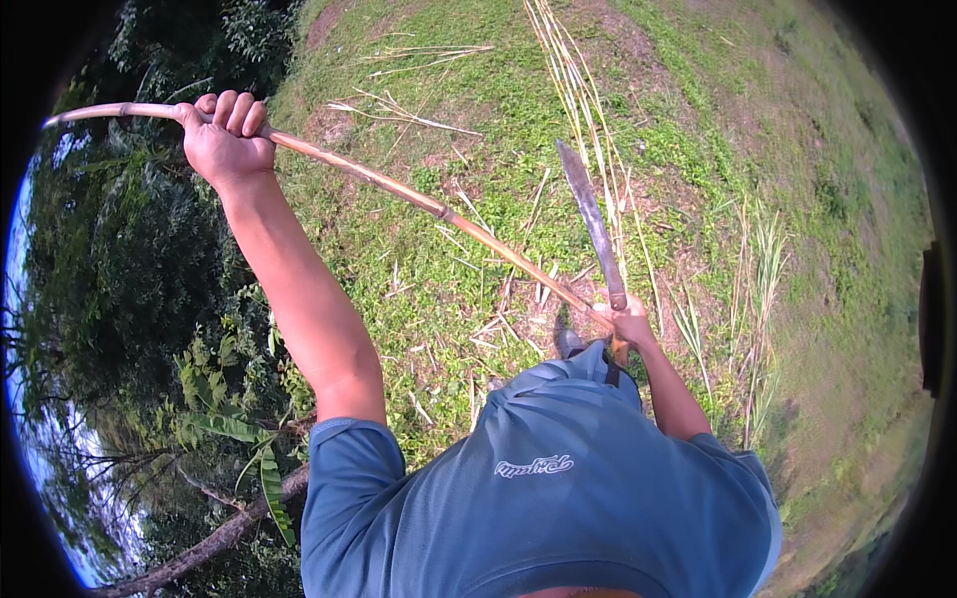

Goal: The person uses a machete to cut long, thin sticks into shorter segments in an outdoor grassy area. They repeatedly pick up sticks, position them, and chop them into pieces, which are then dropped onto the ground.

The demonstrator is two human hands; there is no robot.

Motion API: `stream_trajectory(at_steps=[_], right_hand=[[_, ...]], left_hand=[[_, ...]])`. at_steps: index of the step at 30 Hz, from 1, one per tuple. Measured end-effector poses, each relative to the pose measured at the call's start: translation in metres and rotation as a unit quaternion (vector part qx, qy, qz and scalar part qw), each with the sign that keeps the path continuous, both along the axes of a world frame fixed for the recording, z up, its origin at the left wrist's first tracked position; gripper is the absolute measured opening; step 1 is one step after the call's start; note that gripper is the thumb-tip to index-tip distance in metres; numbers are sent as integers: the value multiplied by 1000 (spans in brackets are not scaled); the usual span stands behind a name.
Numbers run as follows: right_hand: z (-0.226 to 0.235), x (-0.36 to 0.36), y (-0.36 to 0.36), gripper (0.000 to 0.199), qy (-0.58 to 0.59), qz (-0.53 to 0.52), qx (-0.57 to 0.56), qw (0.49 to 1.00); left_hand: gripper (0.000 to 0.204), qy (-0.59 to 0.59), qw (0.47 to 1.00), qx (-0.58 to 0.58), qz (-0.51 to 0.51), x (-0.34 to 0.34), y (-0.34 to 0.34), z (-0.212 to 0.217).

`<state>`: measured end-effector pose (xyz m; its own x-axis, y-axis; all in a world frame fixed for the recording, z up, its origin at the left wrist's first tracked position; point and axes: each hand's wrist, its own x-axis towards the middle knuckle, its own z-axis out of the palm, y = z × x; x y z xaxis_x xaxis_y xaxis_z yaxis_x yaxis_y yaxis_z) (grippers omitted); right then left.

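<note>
A long, jointed bamboo pole point(369, 177) slants across in front of me from the upper left down to my waist. My left hand point(229, 140), arm raised, is wrapped round its upper part. Close to my waist, my right hand point(630, 324) is closed on a machete point(592, 221), its dark blade pointing up and away from me. The pole's lower end meets or passes by this hand; whether the fingers also hold it I cannot tell. Part of an orange-brown handle shows below the right hand.
Long thin canes point(578, 85) lie on the grass ahead, with cut sticks point(409, 118) to their left and chips scattered nearby. Long-leaved stalks point(760, 269) lie at the right. Dark trees and bushes point(130, 239) line the left, with a bare branch point(214, 543) low down.
</note>
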<state>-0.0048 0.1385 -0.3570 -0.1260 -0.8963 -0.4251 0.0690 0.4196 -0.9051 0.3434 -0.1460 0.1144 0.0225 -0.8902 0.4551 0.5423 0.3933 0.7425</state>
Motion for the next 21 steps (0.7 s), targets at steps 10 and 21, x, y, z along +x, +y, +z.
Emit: stream_trajectory(at_steps=[10, 21], right_hand=[[-15, -39, 239, 36, 113, -229, 146, 956], [112, 46, 240, 38, 353, -375, 289, 807]], left_hand=[[38, 21, 962, 261, 82, -103, -58, -165], [11, -8, 907, 407, -111, -289, -14, -341]])
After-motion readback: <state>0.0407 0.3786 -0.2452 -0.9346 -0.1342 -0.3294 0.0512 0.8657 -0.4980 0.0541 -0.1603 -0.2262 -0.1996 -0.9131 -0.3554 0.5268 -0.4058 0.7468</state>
